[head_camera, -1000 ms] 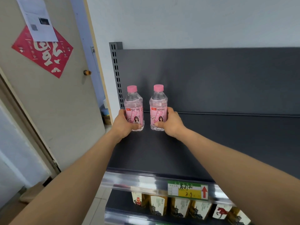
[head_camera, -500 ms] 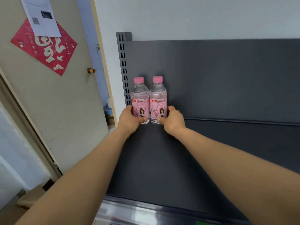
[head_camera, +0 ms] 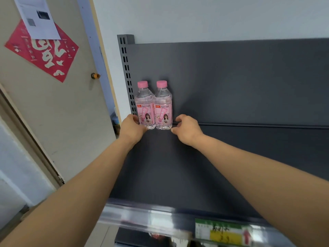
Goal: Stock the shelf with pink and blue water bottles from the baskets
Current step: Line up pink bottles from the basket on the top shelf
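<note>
Right hand (head_camera: 187, 130) released right bottle (head_camera: 163, 107), left hand (head_camera: 132, 128) still holds left bottle (head_camera: 144, 107)

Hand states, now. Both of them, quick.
Left hand: holding the left pink bottle near its base.
Right hand: open, fingers loosely curled, holding nothing, just beside the right pink bottle.
</note>
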`<action>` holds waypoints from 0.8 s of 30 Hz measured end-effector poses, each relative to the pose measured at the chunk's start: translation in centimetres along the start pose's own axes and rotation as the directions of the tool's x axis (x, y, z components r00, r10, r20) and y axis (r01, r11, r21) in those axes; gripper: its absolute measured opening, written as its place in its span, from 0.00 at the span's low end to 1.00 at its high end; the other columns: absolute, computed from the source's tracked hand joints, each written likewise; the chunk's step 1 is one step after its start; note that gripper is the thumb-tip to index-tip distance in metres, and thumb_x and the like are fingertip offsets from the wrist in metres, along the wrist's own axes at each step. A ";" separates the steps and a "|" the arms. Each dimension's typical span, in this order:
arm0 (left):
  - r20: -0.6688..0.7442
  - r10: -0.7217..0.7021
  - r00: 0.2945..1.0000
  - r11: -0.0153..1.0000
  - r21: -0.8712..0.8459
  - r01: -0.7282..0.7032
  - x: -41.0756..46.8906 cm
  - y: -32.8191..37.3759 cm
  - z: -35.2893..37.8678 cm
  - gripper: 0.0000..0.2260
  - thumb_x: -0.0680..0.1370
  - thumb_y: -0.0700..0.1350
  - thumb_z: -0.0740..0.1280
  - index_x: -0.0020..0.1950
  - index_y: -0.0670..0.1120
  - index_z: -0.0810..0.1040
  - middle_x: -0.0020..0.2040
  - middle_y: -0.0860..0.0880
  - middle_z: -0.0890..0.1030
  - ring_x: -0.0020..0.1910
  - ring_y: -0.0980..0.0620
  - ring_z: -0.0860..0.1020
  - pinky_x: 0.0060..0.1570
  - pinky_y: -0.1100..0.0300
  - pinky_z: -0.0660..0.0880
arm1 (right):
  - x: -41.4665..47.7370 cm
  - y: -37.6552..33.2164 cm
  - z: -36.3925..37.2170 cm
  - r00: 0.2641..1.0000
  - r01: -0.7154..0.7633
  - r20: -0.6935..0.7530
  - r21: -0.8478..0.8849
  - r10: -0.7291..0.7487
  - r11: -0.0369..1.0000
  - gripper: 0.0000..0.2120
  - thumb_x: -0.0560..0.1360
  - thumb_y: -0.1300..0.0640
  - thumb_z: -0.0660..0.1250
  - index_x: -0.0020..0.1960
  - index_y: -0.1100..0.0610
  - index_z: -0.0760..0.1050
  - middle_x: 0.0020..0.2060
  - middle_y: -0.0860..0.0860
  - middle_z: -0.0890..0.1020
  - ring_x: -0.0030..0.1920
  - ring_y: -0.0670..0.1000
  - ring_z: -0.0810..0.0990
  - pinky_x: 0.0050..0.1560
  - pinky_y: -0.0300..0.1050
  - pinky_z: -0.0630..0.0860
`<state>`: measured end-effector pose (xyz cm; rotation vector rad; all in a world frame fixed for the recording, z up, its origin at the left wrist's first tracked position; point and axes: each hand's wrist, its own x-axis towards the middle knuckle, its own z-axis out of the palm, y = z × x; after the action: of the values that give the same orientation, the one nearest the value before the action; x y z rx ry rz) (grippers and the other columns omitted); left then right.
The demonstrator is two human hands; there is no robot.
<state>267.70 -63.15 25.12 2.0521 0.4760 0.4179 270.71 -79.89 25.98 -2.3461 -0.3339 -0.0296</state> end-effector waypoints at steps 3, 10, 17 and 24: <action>-0.020 0.096 0.995 0.995 0.011 -0.096 -3.2 1.9 -0.1 0.14 0.73 0.35 0.68 0.58 0.41 0.73 0.46 0.47 0.74 0.45 0.50 0.73 0.39 0.62 0.70 | -3.5 0.8 -2.7 0.999 0.052 -0.004 -0.021 -0.052 0.998 0.19 0.77 0.58 0.65 0.67 0.60 0.70 0.59 0.55 0.78 0.59 0.54 0.76 0.60 0.45 0.72; 0.220 0.388 0.895 0.911 0.059 -0.409 -16.0 8.5 3.0 0.11 0.74 0.38 0.68 0.56 0.42 0.76 0.47 0.49 0.77 0.44 0.54 0.74 0.48 0.62 0.73 | -14.2 4.2 -10.6 0.990 0.122 -0.058 -0.092 -0.128 0.988 0.15 0.77 0.57 0.65 0.63 0.57 0.74 0.53 0.52 0.80 0.54 0.52 0.77 0.57 0.42 0.73; 0.521 0.481 0.706 0.846 -0.062 -0.530 -31.7 11.6 10.0 0.08 0.73 0.40 0.70 0.52 0.46 0.78 0.44 0.50 0.79 0.42 0.56 0.77 0.45 0.66 0.73 | -29.3 12.6 -17.7 0.972 0.086 -0.203 -0.149 -0.115 0.985 0.11 0.76 0.58 0.66 0.58 0.57 0.77 0.45 0.48 0.79 0.46 0.47 0.76 0.53 0.41 0.73; 0.830 0.270 0.487 0.883 -0.012 -0.469 -43.4 6.9 21.6 0.09 0.74 0.40 0.70 0.53 0.43 0.78 0.45 0.50 0.77 0.43 0.54 0.74 0.41 0.65 0.70 | -41.5 25.8 -17.6 0.974 -0.217 -0.104 -0.160 0.202 0.963 0.08 0.74 0.61 0.66 0.53 0.61 0.79 0.43 0.53 0.81 0.45 0.52 0.78 0.50 0.45 0.75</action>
<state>241.53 -103.54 16.20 2.2860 -0.5505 -0.4018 238.38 -119.29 15.90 -2.5290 -0.0392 -0.0600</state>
